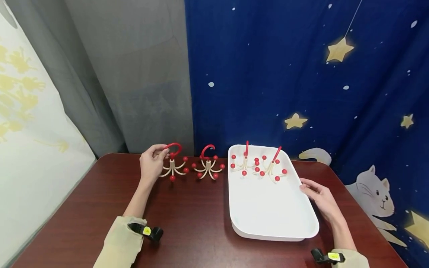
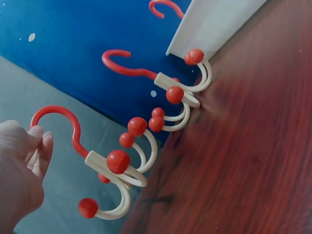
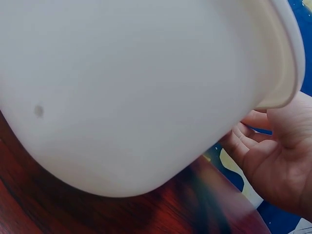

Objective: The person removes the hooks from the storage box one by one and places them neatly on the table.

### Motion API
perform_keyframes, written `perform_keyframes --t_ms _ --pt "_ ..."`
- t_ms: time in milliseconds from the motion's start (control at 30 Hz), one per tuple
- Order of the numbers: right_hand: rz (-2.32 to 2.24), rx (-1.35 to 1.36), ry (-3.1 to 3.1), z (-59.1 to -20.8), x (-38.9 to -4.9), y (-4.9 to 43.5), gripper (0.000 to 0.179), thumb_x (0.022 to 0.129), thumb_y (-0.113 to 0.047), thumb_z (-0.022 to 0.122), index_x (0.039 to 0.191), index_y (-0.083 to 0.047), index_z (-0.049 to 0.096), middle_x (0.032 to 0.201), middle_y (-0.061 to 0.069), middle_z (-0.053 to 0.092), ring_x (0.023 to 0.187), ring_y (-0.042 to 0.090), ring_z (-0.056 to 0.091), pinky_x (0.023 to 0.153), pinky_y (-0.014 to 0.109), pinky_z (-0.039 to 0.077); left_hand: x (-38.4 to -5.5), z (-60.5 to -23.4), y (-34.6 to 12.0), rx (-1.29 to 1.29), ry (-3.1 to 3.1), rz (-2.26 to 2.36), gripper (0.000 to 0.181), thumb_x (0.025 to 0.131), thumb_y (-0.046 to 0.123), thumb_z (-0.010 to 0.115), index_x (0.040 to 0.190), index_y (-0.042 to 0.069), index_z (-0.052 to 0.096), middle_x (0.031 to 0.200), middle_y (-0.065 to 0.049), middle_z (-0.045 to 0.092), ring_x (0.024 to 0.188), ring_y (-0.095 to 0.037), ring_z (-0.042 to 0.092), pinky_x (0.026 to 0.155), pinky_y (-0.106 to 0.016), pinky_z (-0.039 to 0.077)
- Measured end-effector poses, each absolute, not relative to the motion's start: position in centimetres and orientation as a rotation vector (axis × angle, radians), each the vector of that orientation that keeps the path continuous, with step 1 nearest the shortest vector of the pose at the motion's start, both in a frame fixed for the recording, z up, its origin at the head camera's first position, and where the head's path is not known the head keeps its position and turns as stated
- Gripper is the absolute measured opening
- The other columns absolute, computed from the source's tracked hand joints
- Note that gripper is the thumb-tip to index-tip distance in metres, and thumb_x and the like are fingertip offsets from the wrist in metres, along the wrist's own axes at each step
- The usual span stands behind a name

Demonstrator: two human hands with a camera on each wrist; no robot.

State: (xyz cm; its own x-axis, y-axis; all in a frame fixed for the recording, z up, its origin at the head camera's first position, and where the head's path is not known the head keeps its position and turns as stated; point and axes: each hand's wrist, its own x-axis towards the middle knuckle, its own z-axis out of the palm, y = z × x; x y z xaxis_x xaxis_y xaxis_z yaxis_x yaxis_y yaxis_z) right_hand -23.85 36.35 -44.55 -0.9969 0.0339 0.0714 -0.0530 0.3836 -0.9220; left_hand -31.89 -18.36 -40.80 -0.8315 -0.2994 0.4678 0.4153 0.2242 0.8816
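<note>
Cream sleeves, the left one (image 1: 117,243) showing softly rumpled cloth, are covering my forearms, and black straps (image 1: 137,227) are circling my wrists. Beneath them the worktop (image 1: 191,230) is spreading out in dark reddish-brown wood grain with a dull sheen. On its right side a smooth white tray (image 1: 271,212), rounded at the corners, is resting. My right hand (image 1: 321,197) is holding the tray's right edge, thumb and fingers set at the rim. Well apart from it, my left hand (image 1: 152,163) is pinching the curved red hook of a hanger (image 1: 172,164), whose cream stem is branching into bowed arms tipped with glossy red balls. Just beside it, a second hanger (image 1: 208,165) is standing upright on the worktop. Inside the tray's far end, a third hanger (image 1: 245,162) and a fourth hanger (image 1: 270,168) are standing close together, their hooks showing nearly edge-on. Behind everything, a plain grey curtain (image 1: 144,74) and a blue curtain (image 1: 268,74) printed with yellow stars are hanging in loose folds.
</note>
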Motion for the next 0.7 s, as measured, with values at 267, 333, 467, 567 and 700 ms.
perform_keyframes --t_ms 267,333,467,567,700 --pt "1.697 0.014 -2.553 -44.6 -23.9 36.4 0.060 0.102 -0.031 0.063 0.143 0.010 0.047 0.111 0.005 0.069 0.089 0.010 0.066 0.077 0.025 0.056 -33.0 -41.1 -19.6 -0.028 -2.031 -1.625 0.016 0.094 0.004 0.071 0.107 -0.005 0.073 0.092 -0.019 0.075 0.070 -0.007 0.071 0.066 -0.012 0.052" --pt "1.699 0.014 -2.550 -44.6 -24.0 36.3 0.059 0.102 -0.031 0.063 0.142 0.010 0.048 0.113 0.009 0.069 0.090 0.012 0.066 0.077 0.026 0.057 -33.3 -41.4 -19.9 -0.012 -2.044 -1.631 0.017 0.094 0.006 0.071 0.108 -0.004 0.072 0.092 -0.018 0.075 0.071 -0.006 0.071 0.065 -0.012 0.051" --pt "1.702 0.020 -2.547 -44.6 -24.0 36.2 0.059 0.102 -0.031 0.063 0.142 0.010 0.048 0.115 0.013 0.069 0.091 0.013 0.066 0.077 0.026 0.057 -33.6 -41.9 -20.6 0.019 -2.057 -1.680 0.021 0.095 0.010 0.071 0.111 -0.004 0.071 0.095 -0.020 0.075 0.072 -0.002 0.070 0.059 -0.011 0.048" --pt "1.717 0.020 -2.543 -44.6 -24.0 36.2 0.059 0.102 -0.031 0.063 0.142 0.010 0.048 0.114 0.010 0.069 0.090 0.012 0.066 0.077 0.025 0.057 -33.5 -42.1 -21.0 0.010 -2.061 -1.734 0.025 0.096 0.010 0.070 0.115 -0.006 0.069 0.099 -0.023 0.074 0.074 -0.001 0.070 0.062 -0.011 0.048" --pt "1.727 0.017 -2.534 -44.7 -23.9 36.4 0.060 0.102 -0.031 0.063 0.143 0.010 0.047 0.113 0.007 0.070 0.090 0.011 0.066 0.076 0.025 0.057 -33.4 -42.0 -21.3 -0.045 -2.078 -1.790 0.029 0.096 0.009 0.069 0.120 -0.008 0.065 0.101 -0.021 0.074 0.076 0.000 0.070 0.071 -0.011 0.051"
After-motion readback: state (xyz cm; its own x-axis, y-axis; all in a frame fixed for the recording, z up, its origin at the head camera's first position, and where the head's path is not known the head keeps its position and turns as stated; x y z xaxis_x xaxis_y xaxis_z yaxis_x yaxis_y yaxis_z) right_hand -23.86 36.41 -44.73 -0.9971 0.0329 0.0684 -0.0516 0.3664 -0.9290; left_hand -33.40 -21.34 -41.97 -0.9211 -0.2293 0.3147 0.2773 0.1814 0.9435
